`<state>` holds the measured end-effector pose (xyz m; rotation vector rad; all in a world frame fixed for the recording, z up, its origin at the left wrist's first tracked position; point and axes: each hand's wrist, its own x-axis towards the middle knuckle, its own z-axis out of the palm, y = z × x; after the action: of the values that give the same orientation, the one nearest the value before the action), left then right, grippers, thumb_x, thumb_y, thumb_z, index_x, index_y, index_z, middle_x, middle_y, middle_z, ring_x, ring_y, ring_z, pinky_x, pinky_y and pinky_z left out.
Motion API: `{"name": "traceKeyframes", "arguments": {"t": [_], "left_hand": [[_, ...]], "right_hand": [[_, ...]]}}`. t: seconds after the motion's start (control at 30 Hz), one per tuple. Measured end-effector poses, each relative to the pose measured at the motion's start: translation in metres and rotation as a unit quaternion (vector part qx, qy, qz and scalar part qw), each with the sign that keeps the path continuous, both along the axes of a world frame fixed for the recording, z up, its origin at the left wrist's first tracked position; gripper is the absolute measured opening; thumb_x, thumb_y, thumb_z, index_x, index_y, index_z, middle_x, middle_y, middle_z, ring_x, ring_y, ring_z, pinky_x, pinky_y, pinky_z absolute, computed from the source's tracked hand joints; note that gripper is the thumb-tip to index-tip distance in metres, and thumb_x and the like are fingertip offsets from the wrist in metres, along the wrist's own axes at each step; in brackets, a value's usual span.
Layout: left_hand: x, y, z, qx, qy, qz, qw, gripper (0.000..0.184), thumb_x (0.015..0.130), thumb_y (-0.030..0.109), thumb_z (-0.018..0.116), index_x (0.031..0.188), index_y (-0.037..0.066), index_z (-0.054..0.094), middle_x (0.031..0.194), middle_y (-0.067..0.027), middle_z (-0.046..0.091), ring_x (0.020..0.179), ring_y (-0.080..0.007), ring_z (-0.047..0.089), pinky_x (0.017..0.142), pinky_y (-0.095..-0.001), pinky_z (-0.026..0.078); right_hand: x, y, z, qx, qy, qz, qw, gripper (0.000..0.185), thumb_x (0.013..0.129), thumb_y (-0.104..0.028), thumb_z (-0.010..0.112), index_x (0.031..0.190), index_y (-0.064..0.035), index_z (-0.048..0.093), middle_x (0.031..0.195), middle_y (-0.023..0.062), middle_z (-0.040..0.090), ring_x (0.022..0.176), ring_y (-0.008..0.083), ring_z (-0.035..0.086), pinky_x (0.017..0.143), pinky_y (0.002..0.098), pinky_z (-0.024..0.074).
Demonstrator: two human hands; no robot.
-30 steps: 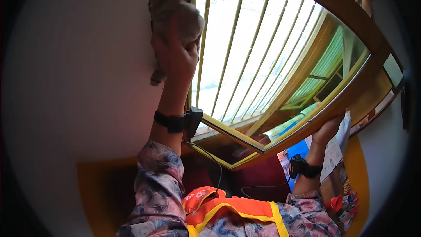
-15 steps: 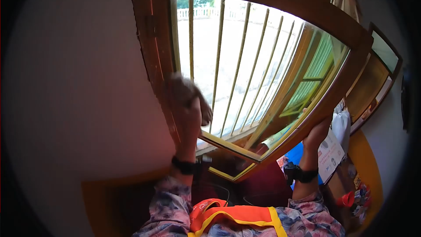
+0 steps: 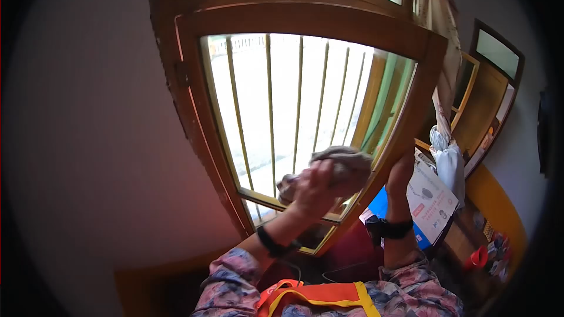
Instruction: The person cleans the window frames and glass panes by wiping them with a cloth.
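The scene was taken in from the person's head by one wide-angle camera, pointed forward and down over the orange garment (image 3: 338, 292), which was seen close at the bottom edge. The left hand (image 3: 317, 188) and right hand (image 3: 401, 171) were framed farther out, at the window (image 3: 317, 20), while the wall (image 3: 88, 141) was caught at the left.

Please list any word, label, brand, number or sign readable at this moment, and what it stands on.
No text can be read with certainty.
White box: red and dark print, too small and blurred to read.
Orange garment: any marks are too small to make out.
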<state>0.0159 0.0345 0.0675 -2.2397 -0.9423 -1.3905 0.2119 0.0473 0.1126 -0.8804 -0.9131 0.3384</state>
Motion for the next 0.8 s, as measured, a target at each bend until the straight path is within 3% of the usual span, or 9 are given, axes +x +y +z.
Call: {"name": "traceKeyframes", "arguments": {"t": [0.03,0.17,0.23,0.33,0.4,0.5,0.57,0.73,0.8], "left_hand": [[-0.012,0.01,-0.012,-0.006,0.001,0.062,0.998,0.038,0.071,0.017,0.057,0.108,0.025,0.055,0.106,-0.0087,0.042,0.095,-0.0284,0.047,0.067,-0.0499,0.034],[-0.09,0.039,0.053,0.045,-0.137,0.217,0.966,0.06,0.061,-0.003,0.059,0.117,0.002,0.038,0.105,-0.0175,0.044,0.096,-0.0269,0.046,0.081,-0.0406,0.038],[-0.12,0.039,0.123,0.003,-0.277,0.23,0.933,0.062,0.064,0.01,0.057,0.123,0.004,0.038,0.106,-0.0182,0.049,0.093,-0.0284,0.052,0.085,-0.0389,0.041],[-0.138,0.061,0.16,-0.027,-0.315,0.214,0.924,0.047,0.066,0.012,0.06,0.111,0.001,0.05,0.1,-0.0179,0.055,0.089,-0.031,0.056,0.084,-0.0362,0.043],[-0.104,0.038,0.176,-0.05,-0.376,0.243,0.893,0.036,0.066,0.017,0.063,0.097,-0.002,0.058,0.088,-0.0187,0.059,0.086,-0.0294,0.057,0.081,-0.0363,0.044],[-0.061,0.031,0.147,0.004,-0.23,0.082,0.97,0.064,0.061,0.015,0.065,0.119,0.005,0.041,0.106,-0.0181,0.046,0.098,-0.0326,0.047,0.085,-0.0402,0.041],[-0.034,-0.009,0.151,-0.068,-0.123,0.074,0.987,0.075,0.058,0.013,0.066,0.126,0.009,0.035,0.103,-0.0184,0.042,0.102,-0.0363,0.044,0.089,-0.0409,0.038],[-0.088,0.022,0.189,-0.03,-0.29,0.098,0.952,0.066,0.058,0.003,0.063,0.121,0.009,0.041,0.105,-0.018,0.046,0.098,-0.0332,0.049,0.084,-0.0385,0.041],[-0.115,0.035,0.197,0.038,-0.246,0.118,0.961,0.06,0.06,-0.002,0.059,0.117,0.007,0.044,0.105,-0.0169,0.048,0.098,-0.0318,0.049,0.085,-0.0371,0.041]], "right_hand": [[0.001,-0.002,0.002,-0.017,-0.034,0.016,0.999,0.04,0.094,-0.029,0.024,0.096,-0.0004,0.051,0.087,0.0074,0.055,0.081,0.0141,0.049,0.075,0.029,0.0398],[-0.001,-0.004,0.004,-0.039,-0.009,0.049,0.998,0.04,0.094,-0.028,0.023,0.094,0.0005,0.051,0.085,0.0093,0.055,0.08,0.0166,0.05,0.074,0.0294,0.0395],[-0.005,-0.005,0.003,-0.018,-0.005,0.03,0.999,0.04,0.094,-0.028,0.023,0.093,0.0004,0.051,0.084,0.0095,0.055,0.079,0.0171,0.049,0.073,0.0296,0.0395],[-0.008,-0.016,0.003,-0.057,-0.096,-0.065,0.992,0.04,0.094,-0.028,0.024,0.095,0.0016,0.051,0.086,0.0099,0.055,0.079,0.0171,0.049,0.074,0.0299,0.0397],[-0.004,-0.016,-0.005,-0.04,-0.065,-0.034,0.996,0.039,0.094,-0.027,0.024,0.095,0.002,0.051,0.086,0.0102,0.056,0.079,0.0172,0.049,0.074,0.0304,0.0398],[-0.01,-0.012,-0.005,0.005,0.054,0.014,0.998,0.036,0.093,-0.024,0.026,0.095,0.0021,0.051,0.085,0.0113,0.056,0.081,0.018,0.05,0.073,0.0313,0.0401],[-0.001,-0.015,-0.006,-0.022,-0.084,-0.038,0.996,0.035,0.092,-0.024,0.027,0.094,0.002,0.05,0.085,0.0134,0.056,0.077,0.0204,0.052,0.07,0.0324,0.0418],[-0.007,-0.031,0.002,-0.041,-0.153,-0.074,0.985,0.035,0.092,-0.025,0.026,0.094,0.0018,0.049,0.082,0.0128,0.054,0.073,0.021,0.052,0.065,0.0327,0.0417],[-0.014,-0.039,0.01,-0.029,-0.151,-0.076,0.985,0.035,0.092,-0.025,0.026,0.094,0.0016,0.049,0.082,0.0125,0.054,0.073,0.0211,0.052,0.065,0.0327,0.0416]]}}
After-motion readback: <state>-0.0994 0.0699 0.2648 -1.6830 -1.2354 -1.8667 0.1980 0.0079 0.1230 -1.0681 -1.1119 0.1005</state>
